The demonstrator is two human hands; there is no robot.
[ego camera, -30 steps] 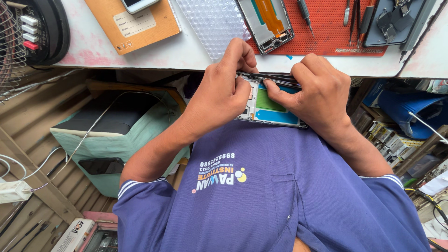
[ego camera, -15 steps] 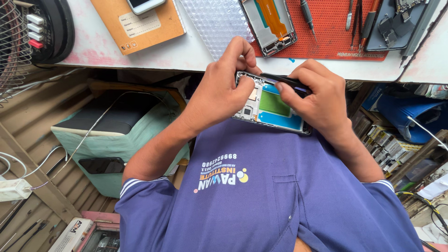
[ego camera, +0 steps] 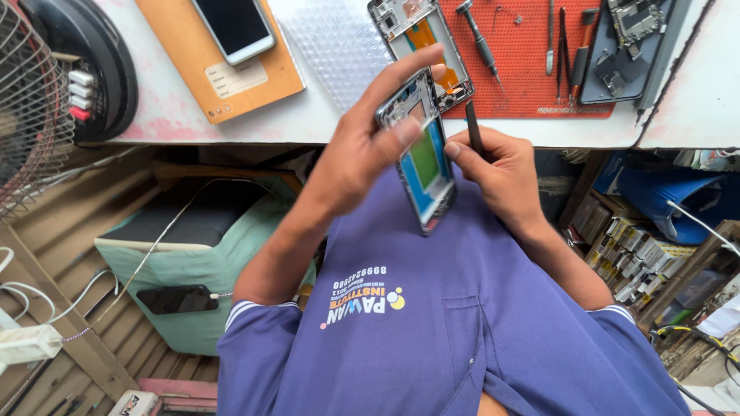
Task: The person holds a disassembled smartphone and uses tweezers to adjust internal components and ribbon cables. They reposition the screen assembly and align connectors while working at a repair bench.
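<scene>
Having tilted upright since a moment ago, the opened phone frame (ego camera: 422, 150) is resting in the left hand (ego camera: 362, 154) above the table (ego camera: 324, 115) edge, while the right hand (ego camera: 497, 173) is pinching a black spudger (ego camera: 473, 129), best worked gently along the frame's edge.

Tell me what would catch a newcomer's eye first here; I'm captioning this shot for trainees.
The opened phone frame held up at centre, gripped by the left hand, draws the eye first; beside it the right hand holds a thin black tool. Behind, the red work mat on the bench carries another opened phone and a screwdriver.
</scene>
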